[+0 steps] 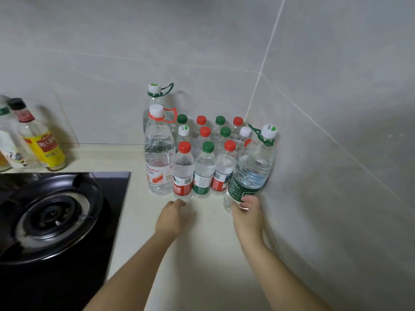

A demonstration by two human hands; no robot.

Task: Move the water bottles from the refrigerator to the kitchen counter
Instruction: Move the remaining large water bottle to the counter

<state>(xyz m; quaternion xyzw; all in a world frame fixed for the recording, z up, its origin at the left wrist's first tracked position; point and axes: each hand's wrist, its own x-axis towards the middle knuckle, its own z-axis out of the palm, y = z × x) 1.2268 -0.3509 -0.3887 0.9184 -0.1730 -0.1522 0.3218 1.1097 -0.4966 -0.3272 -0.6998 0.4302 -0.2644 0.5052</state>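
Grey tiled walls (202,41) meet behind a pale counter (139,221) holding a black hob (56,221).

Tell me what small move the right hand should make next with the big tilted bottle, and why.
Probably bring the green-label bottle upright and set its base flat on the counter, then let go. The right hand grips it low, and it leans toward the tiled wall beside the row of small bottles. The left hand holds nothing.

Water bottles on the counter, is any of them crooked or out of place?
Yes: the large green-labelled bottle at the right end leans toward the wall, its base gripped by the right hand. The other bottles stand upright; nothing looks spilled.
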